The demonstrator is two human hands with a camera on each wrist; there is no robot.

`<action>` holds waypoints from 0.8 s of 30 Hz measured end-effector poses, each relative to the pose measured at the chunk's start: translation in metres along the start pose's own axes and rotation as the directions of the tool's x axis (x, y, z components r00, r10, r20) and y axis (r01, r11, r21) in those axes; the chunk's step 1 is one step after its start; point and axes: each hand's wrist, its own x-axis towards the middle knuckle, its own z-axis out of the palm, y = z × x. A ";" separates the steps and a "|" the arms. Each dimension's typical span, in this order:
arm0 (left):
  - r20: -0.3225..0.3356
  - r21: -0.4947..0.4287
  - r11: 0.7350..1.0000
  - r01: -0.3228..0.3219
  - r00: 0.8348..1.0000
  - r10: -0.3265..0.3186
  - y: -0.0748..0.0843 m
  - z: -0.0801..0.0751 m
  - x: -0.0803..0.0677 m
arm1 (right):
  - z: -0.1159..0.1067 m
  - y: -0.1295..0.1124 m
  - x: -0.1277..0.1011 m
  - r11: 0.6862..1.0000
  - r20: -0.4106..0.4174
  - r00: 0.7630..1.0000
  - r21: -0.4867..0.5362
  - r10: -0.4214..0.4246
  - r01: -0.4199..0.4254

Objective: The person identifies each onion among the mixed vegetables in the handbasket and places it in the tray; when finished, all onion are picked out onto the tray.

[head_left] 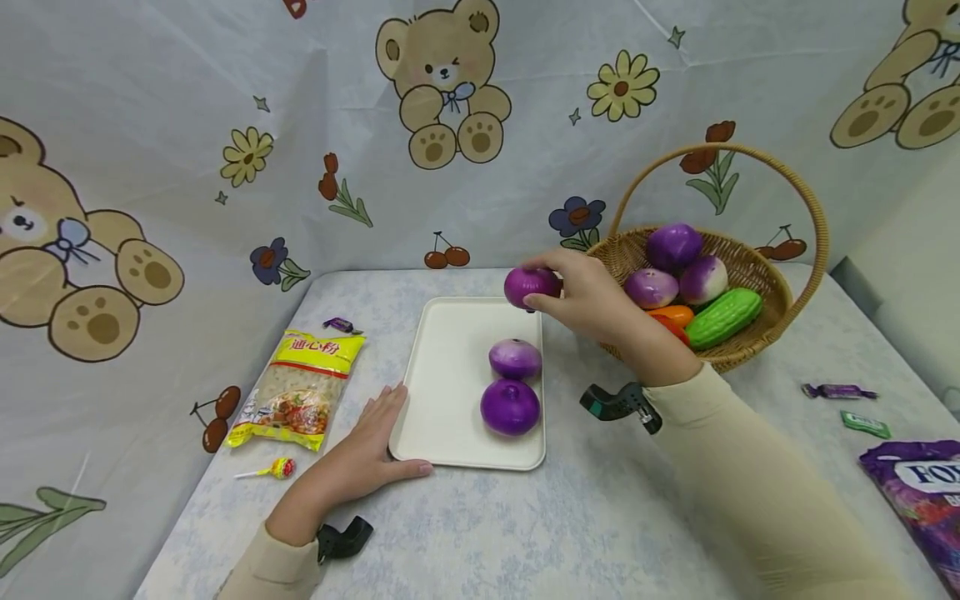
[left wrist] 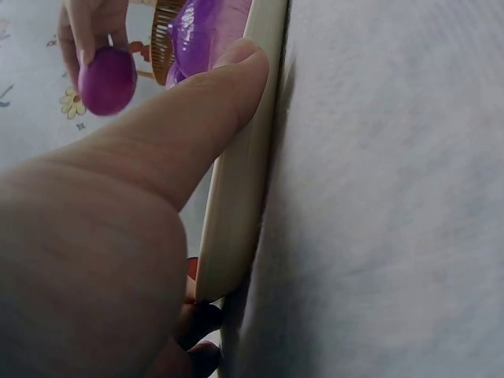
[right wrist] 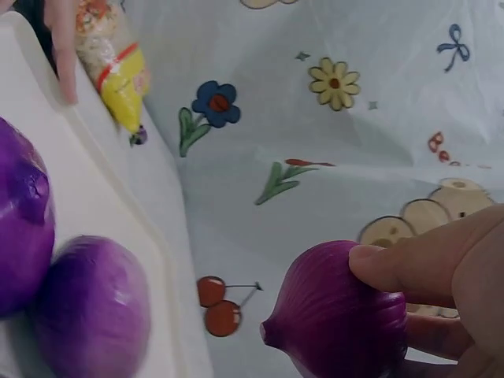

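My right hand grips a purple onion between thumb and fingers, over the far right corner of a white tray. In the right wrist view the held onion points its stem end toward the tray. Two more onions lie on the tray's right side: a paler, flatter one and a darker round one nearer me. My left hand rests at the tray's near left corner, fingers straight along the left side and thumb along the near edge.
A wicker basket at the back right holds several onions, a green bumpy vegetable and orange and red pieces. Left of the tray lie a pasta bag and a lollipop. Wrapped candies and a purple bag lie at right.
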 end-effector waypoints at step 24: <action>-0.004 0.007 1.000 -0.004 1.000 0.004 -0.002 0.000 0.001 | 0.087 0.048 0.033 0.976 0.062 0.981 -0.132 0.183 -0.173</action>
